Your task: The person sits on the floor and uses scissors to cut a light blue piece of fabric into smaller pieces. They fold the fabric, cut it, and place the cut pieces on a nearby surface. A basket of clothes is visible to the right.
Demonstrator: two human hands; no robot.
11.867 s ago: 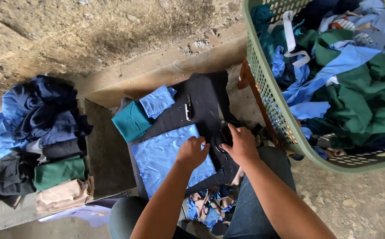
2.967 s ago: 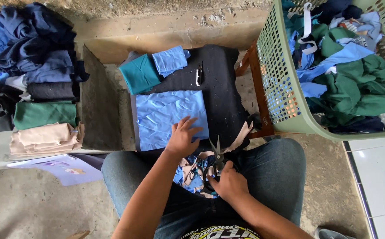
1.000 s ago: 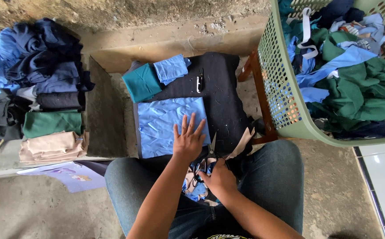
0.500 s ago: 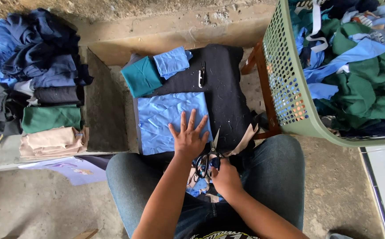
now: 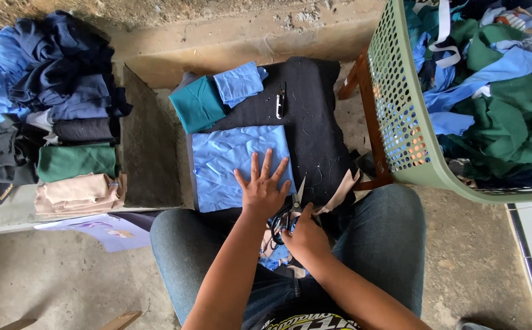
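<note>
Left hand (image 5: 261,187) lies flat, fingers spread, on the light blue cloth (image 5: 232,164) atop the black cloth-covered counter (image 5: 315,122). Right hand (image 5: 304,235), at 5 o'clock of it, is closed around scissors (image 5: 295,201). Judgement: keep the cloth pinned taut, blades clear of fingers.

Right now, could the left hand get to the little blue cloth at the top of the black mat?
Probably yes. The left hand lies flat on the big light blue cloth, and the small blue cloth sits just beyond on the black mat. Nothing stands between them; only the small tool lies beside it.
</note>
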